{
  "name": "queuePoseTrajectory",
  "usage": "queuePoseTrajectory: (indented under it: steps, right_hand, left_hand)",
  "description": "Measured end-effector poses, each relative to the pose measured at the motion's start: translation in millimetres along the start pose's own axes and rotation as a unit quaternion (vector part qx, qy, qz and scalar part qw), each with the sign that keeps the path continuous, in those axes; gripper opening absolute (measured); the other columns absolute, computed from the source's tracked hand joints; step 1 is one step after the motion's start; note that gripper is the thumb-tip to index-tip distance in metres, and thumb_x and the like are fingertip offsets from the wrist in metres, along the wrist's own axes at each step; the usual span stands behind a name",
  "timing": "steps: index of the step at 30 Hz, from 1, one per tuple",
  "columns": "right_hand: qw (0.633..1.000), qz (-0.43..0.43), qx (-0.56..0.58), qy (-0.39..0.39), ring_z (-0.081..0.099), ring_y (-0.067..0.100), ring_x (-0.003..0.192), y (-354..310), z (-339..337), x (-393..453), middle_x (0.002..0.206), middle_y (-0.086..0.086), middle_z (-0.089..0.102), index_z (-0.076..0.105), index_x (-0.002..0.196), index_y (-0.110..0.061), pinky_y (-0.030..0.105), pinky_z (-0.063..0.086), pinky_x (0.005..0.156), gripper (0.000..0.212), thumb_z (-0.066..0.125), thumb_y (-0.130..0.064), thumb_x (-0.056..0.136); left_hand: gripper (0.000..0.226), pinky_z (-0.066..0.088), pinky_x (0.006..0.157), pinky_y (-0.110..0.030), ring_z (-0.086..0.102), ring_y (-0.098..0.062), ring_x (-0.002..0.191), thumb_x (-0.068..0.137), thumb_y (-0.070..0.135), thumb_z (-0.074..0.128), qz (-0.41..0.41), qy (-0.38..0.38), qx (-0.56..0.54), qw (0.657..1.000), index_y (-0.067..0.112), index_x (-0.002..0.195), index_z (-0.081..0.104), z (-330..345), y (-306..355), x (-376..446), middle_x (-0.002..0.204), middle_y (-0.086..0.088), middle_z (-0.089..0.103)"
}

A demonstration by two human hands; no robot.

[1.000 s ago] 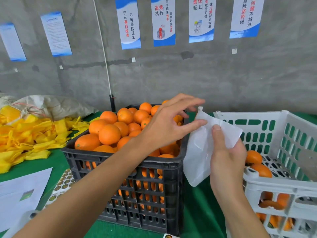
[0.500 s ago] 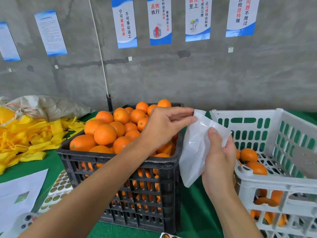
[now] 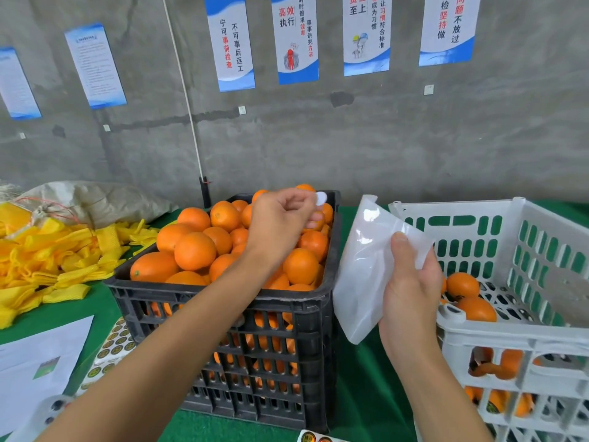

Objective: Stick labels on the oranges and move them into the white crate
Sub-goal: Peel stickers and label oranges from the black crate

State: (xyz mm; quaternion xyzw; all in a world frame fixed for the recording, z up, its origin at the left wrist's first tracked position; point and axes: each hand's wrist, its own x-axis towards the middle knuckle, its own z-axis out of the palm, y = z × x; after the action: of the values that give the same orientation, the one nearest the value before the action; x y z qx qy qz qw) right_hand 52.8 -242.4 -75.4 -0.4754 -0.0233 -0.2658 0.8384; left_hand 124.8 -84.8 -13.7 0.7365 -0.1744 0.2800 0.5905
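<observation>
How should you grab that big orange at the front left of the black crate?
From above. The orange sits on top of the pile against the black crate rim, so only its rounded top is free. Spread fingers over its widest part.

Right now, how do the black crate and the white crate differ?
The black crate is heaped with oranges past its rim; the white crate holds only a few low inside. The black crate sits left, under the left hand; the white crate sits right. Both are slotted plastic on green cloth.

Head cam, single view.
You look fwd & down, close over black crate (image 3: 223, 301) & white crate (image 3: 510, 336), wall behind.
</observation>
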Motion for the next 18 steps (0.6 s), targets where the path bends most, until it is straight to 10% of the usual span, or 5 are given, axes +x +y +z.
queuePoseTrajectory:
  steps: [7,18]
  right_hand:
    - [0.999,0.002,-0.026,0.034,0.069,-0.003,0.099,1.0,-2.3,3.2,0.106,-0.032,0.069,0.055,0.126,-0.057,0.033,0.059,0.086,0.028,0.06,-0.052,0.099]
    - [0.999,0.019,-0.031,0.03,0.068,-0.011,0.094,2.5,-5.4,6.9,0.099,-0.038,0.068,0.051,0.119,-0.057,0.021,0.057,0.072,0.022,0.06,-0.048,0.1]
  left_hand:
    - [0.012,0.056,0.081,-0.042,0.065,-0.029,0.098,0.094,0.017,0.067,0.003,-0.16,0.511,0.844,0.01,0.092,0.077,-10.3,-6.0,4.7,0.1,-0.011,0.072]
    - [0.022,0.05,0.074,-0.046,0.06,-0.033,0.09,0.103,0.012,0.048,0.052,-0.277,0.571,0.771,0.003,0.1,0.068,-7.2,3.0,-8.8,0.094,-0.015,0.063]
